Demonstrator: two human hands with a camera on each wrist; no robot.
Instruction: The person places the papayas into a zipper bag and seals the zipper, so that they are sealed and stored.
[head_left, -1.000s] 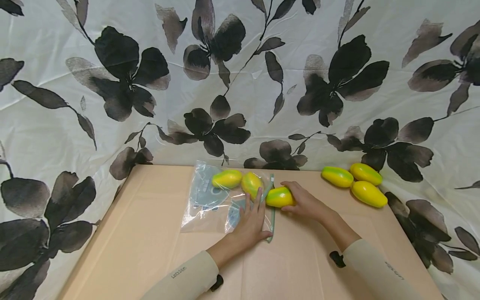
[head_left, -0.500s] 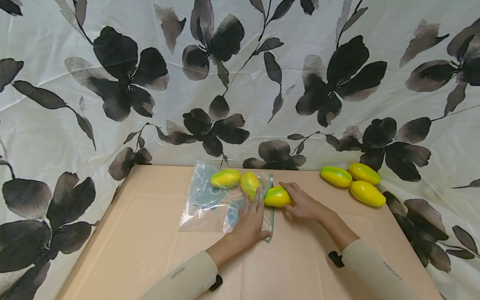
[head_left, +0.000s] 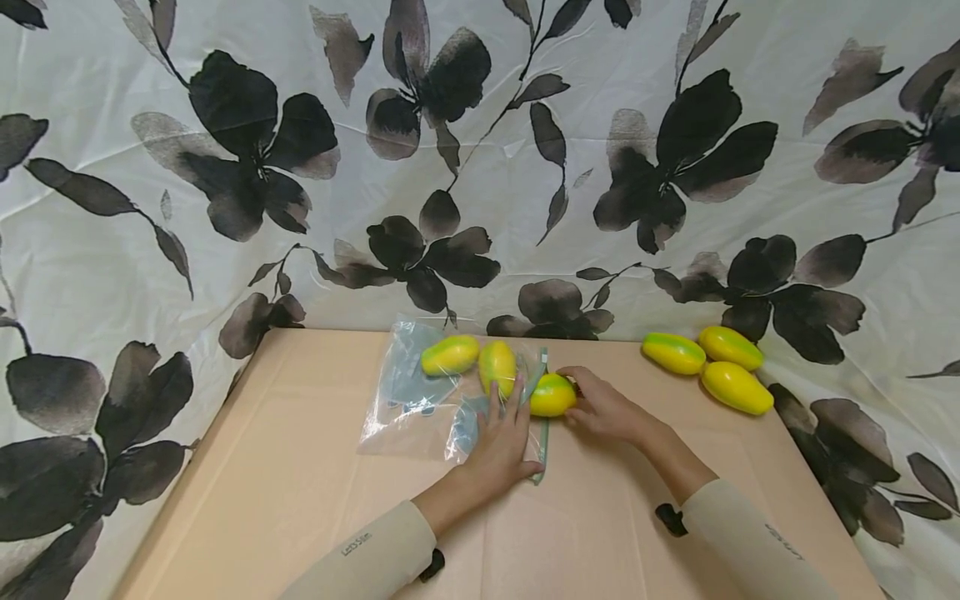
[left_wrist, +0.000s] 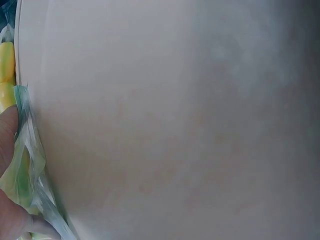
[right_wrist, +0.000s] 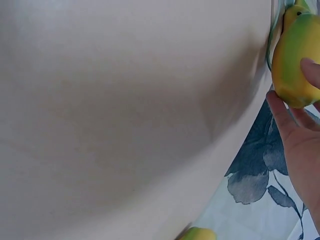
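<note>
A clear zip bag with a green zip edge and blue print lies on the board. Inside it are two yellow-green mangoes, a left one and a right one. My left hand rests on the bag beside its opening, fingers spread and fairly straight, thumb at the zip edge. With thumb and fingers my right hand grips a third mango at the bag's mouth. In the right wrist view that mango points its stem end toward the zip edge. The left hand's fingertips overlap the bag's right mango.
Three more mangoes lie grouped at the board's back right: a left one, a back one and a front one. The beige board ends at a floral cloth behind it.
The right hand's mango has turned and shifted slightly left at the bag's mouth. Its right end now shows more to the head view. The left hand stays nearly in place.
</note>
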